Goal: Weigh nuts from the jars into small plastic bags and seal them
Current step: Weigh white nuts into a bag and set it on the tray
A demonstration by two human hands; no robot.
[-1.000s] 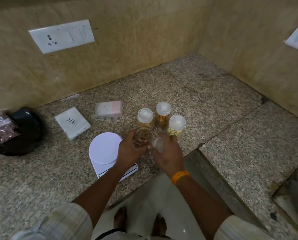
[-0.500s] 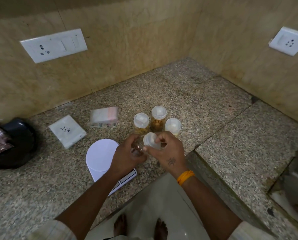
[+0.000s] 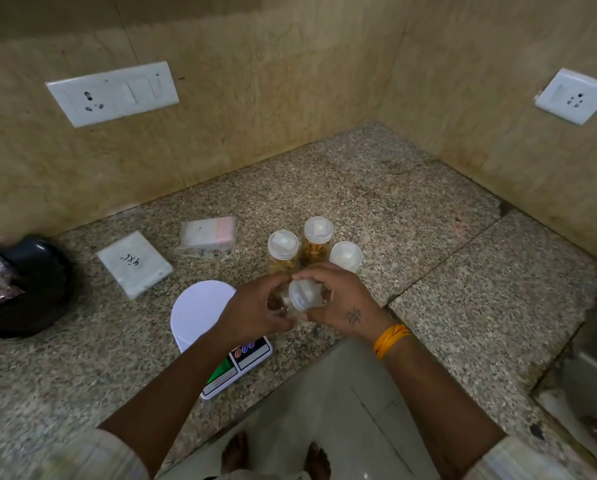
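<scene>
On the speckled granite tabletop [image 3: 376,209], a black bowl [image 3: 30,289] sits far left, then a flat white packet [image 3: 134,263] marked "4x6", a stack of clear plastic bags [image 3: 208,235], and a white round-topped scale [image 3: 203,311]. The left hand [image 3: 252,315] curls round a small clear jar [image 3: 286,304], tilted; the right hand [image 3: 342,299] grips its translucent white lid [image 3: 302,294]. Just behind stand three lidded jars [image 3: 317,240] holding nuts.
</scene>
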